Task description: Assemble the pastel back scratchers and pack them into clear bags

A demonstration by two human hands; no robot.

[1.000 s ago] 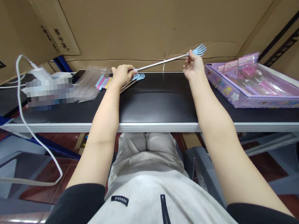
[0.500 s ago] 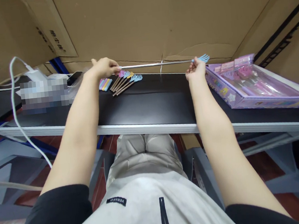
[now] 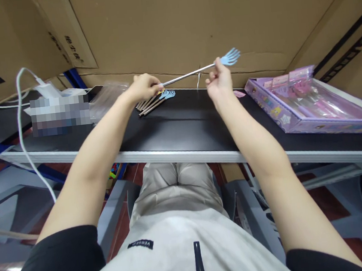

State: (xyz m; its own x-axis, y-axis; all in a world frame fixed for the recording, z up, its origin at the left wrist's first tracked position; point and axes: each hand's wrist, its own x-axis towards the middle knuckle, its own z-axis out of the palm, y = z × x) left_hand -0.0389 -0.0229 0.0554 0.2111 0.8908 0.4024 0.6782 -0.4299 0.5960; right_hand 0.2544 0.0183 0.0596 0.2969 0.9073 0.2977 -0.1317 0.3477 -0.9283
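I hold a telescopic back scratcher (image 3: 190, 72) with a thin metal rod and a blue claw head above the black table (image 3: 183, 126). My left hand (image 3: 143, 87) is closed on its handle end. My right hand (image 3: 218, 77) pinches the rod just below the blue claw, which points up and to the right. A row of several collapsed scratchers (image 3: 156, 100) with coloured claws lies on the table just under my left hand.
A purple tray of packaged pink items (image 3: 306, 100) sits at the right. Clear plastic bags (image 3: 108, 100), a white charger with its cable (image 3: 24, 126) and a blurred patch lie at the left. Cardboard walls (image 3: 169, 24) close the back.
The rod had been pulled out long and level half a second ago. Now both hands have come closer together, the rod is shorter and its claw end is tilted upward.
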